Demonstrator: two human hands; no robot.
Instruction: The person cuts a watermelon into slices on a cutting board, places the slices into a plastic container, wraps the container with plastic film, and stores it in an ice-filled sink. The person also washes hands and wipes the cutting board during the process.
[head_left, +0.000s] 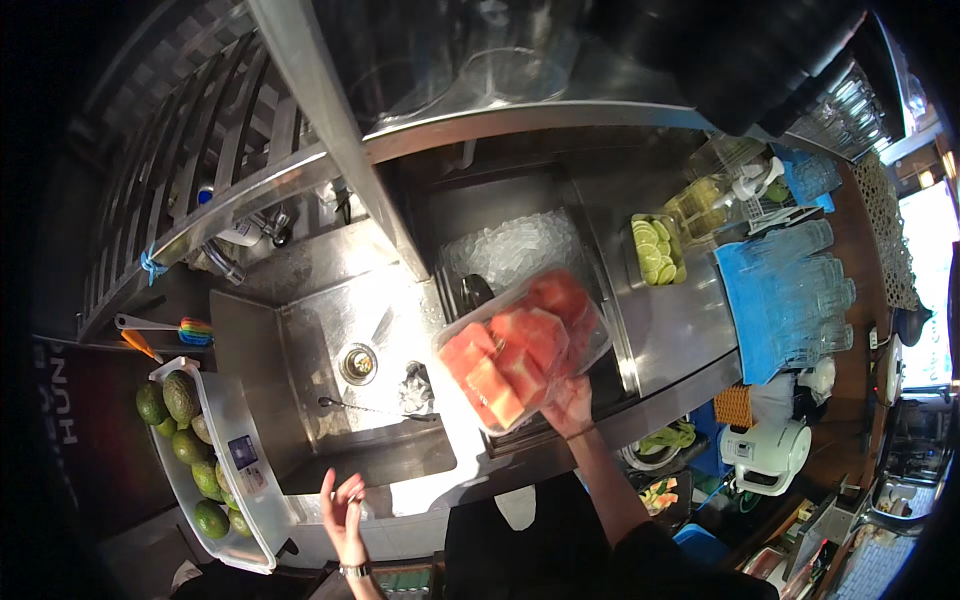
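My right hand (571, 407) grips the near side of a clear plastic container (600, 346) piled with cut watermelon chunks (525, 337). The container is held tilted over the ice bin, partly covering it and the bin's left edge. Beyond it lies a heap of ice (517, 244), with a dark rounded object (475, 291) beside the ice. My left hand (345, 510) is raised in front of the sink's near edge, fingers apart and holding nothing. Inside the steel sink (307, 375) are a twisted bar spoon (367, 408) and a shiny ridged item (415, 390) near the drain (358, 364).
A bin of avocados (255, 480) stands left of the sink, near a rainbow brush (196, 330). A steel post (337, 120) rises behind. Right of the ice are lime slices (656, 251), glasses (806, 292) on a blue mat (739, 315), and a white electric appliance (772, 454).
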